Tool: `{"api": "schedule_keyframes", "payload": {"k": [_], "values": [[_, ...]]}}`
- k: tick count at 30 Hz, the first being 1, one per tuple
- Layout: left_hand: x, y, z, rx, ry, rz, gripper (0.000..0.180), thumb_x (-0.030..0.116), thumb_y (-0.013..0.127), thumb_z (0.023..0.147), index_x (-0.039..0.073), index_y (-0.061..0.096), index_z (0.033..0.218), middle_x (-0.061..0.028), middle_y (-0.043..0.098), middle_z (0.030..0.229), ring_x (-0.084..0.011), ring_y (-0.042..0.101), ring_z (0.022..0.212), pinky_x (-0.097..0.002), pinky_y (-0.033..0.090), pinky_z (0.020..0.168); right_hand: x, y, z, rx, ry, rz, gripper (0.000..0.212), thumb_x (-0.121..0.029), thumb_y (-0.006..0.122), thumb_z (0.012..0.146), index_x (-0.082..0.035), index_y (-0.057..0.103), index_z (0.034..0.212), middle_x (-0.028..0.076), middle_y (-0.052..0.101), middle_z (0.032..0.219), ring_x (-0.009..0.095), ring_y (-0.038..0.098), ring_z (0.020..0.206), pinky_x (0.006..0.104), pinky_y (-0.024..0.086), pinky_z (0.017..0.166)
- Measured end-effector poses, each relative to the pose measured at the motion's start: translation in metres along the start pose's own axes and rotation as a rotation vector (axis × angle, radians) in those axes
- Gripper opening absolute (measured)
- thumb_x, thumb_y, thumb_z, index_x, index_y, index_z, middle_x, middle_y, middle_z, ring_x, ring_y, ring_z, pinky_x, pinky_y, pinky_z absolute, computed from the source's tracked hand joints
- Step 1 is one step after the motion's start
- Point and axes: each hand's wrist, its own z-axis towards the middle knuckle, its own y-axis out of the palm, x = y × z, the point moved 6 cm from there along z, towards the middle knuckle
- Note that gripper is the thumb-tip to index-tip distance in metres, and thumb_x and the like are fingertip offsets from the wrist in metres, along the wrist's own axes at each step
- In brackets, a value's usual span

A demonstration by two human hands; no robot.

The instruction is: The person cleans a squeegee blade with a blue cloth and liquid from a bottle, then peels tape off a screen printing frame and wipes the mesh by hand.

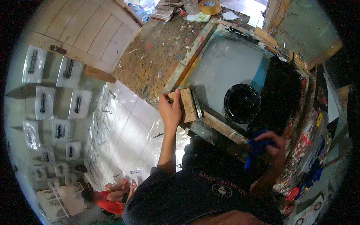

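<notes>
My left hand (170,109) is closed round a wooden-handled squeegee (188,106), whose dark edge rests at the near left side of a screen printing frame (187,67). Pale mesh fills the frame's left part, and black ink (283,90) covers its right part. An ink-stained black tub (242,103) sits on the mesh, right of the squeegee. Beside the frame's near edge, my right hand (273,143) grips a crumpled blue cloth (257,146). Shadow hides part of the cloth and fingers.
The frame lies on a paint-spotted wooden table (150,52). Yellow tape (210,6) sits at its far edge. Printed plastic sheets (123,127) cover the floor at left, where another person in red (112,202) sits. Stained rags (303,157) crowd the right side.
</notes>
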Motion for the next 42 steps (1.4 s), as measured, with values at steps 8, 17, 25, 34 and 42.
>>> {"api": "schedule_keyframes", "payload": {"k": [8,17,25,34,42], "values": [[0.004,-0.004,-0.013,-0.179,-0.215,-0.426,0.039,0.039,0.054,0.097,0.002,0.05,0.089,-0.0016,0.047,0.067,-0.0096,0.043,0.061,-0.0281,0.035,0.054,0.018,0.132,0.023,-0.228,0.101,0.171,0.03,-0.017,0.077,0.078,-0.003,0.067,0.102,0.012,0.069,0.093,0.018,0.065,0.09,0.032,0.049,0.083],[0.026,0.013,-0.05,-0.316,-0.349,-0.693,0.035,0.037,0.051,0.099,0.003,0.052,0.093,-0.0025,0.057,0.079,-0.0072,0.05,0.072,-0.0239,0.042,0.065,0.042,0.153,0.034,0.023,0.047,0.264,0.028,-0.014,0.079,0.076,0.005,0.068,0.093,0.012,0.07,0.085,0.015,0.064,0.077,0.0273,0.049,0.079],[0.034,0.019,-0.052,-0.331,-0.288,-0.694,0.032,0.034,0.051,0.1,0.002,0.051,0.093,-0.0008,0.055,0.077,-0.0057,0.047,0.071,-0.0229,0.04,0.064,0.043,0.146,0.027,0.032,-0.017,0.14,0.013,-0.009,0.078,0.076,0.001,0.07,0.078,0.009,0.068,0.072,0.013,0.063,0.064,0.0294,0.046,0.075],[0.036,0.017,-0.052,-0.321,-0.173,-0.656,0.029,0.03,0.05,0.1,0.001,0.051,0.095,-0.0023,0.053,0.079,-0.0078,0.045,0.075,-0.0243,0.04,0.068,0.026,0.14,0.034,-0.053,-0.158,0.222,0.018,-0.009,0.073,0.082,0.008,0.069,0.079,0.016,0.068,0.088,0.018,0.066,0.074,0.0279,0.053,0.065],[0.044,0.01,-0.055,-0.3,-0.036,-0.554,0.03,0.027,0.047,0.101,-0.002,0.051,0.096,-0.0076,0.053,0.081,-0.0127,0.047,0.077,-0.0292,0.042,0.072,0.02,0.139,0.032,-0.032,-0.142,0.241,0.013,-0.006,0.079,0.072,0.003,0.072,0.079,0.019,0.068,0.086,0.028,0.067,0.081,0.0332,0.051,0.075]]}}
